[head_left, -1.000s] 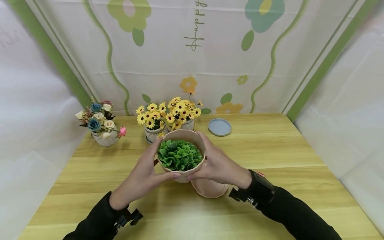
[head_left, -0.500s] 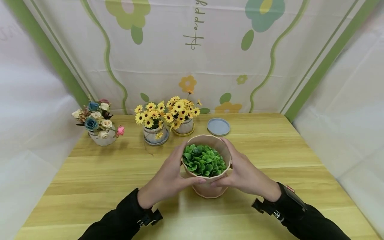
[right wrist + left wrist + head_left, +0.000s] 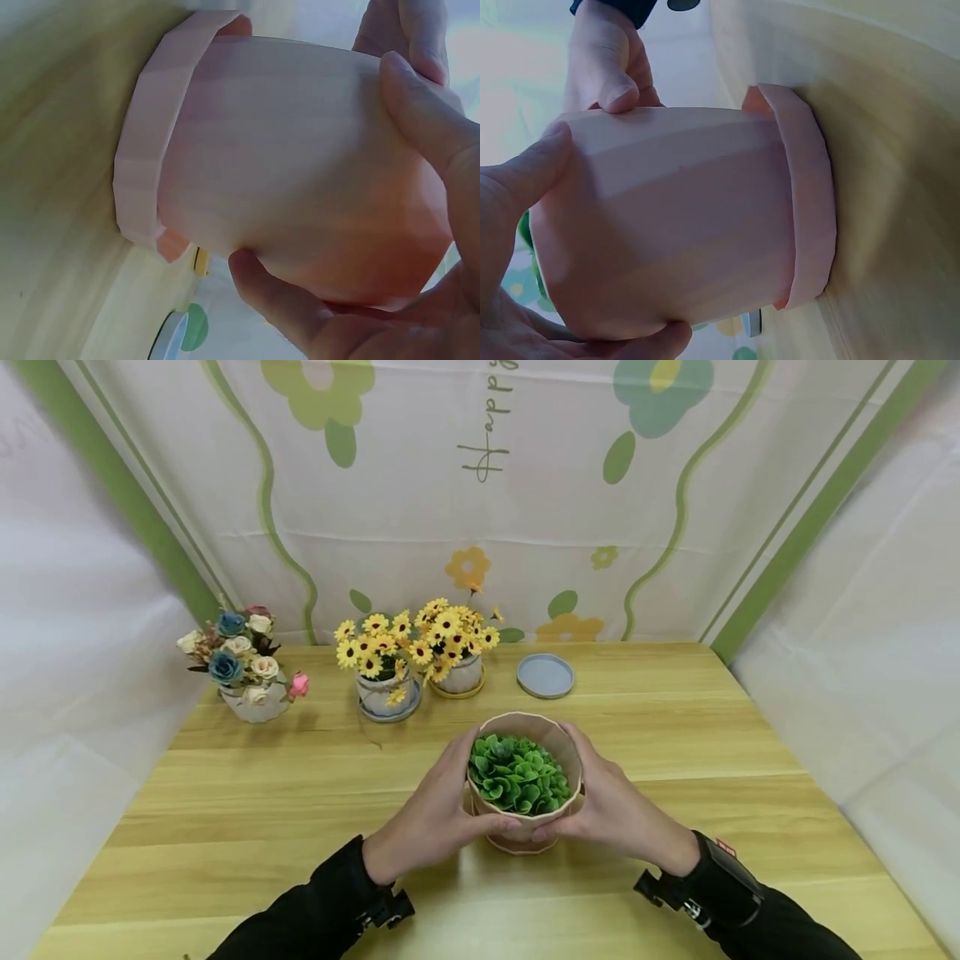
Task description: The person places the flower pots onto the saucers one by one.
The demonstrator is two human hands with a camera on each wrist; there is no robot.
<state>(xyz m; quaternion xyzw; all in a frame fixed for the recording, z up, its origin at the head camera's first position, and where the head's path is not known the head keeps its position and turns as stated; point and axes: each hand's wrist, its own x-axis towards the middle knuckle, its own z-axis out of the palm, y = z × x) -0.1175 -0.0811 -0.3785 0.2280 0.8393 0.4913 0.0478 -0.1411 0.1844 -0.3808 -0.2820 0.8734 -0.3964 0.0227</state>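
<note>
A pale pink faceted flower pot (image 3: 675,217) holds a green leafy plant (image 3: 519,775). Its base stands inside the raised rim of a matching pink saucer (image 3: 142,150) on the table. My left hand (image 3: 431,814) grips the pot's left side near the top, thumb across the front and fingers round the side. On the opposite side my right hand (image 3: 618,810) holds it the same way. The two thumbs lie close together on the pot's front, as both wrist views show. From the head view the pot hides most of the saucer.
Behind, a blue-grey saucer (image 3: 545,676) lies on the wooden table (image 3: 675,718). Two pots of yellow daisies (image 3: 384,693) stand on saucers at the back, left of it. A white pot of mixed roses (image 3: 255,700) is at the far left. A printed cloth (image 3: 420,502) hangs behind the table.
Both hands have carried the pot with the plant rightward and toward me, then down onto the pink saucer. The yellow daisy pots, hidden in part before, now show fully.
</note>
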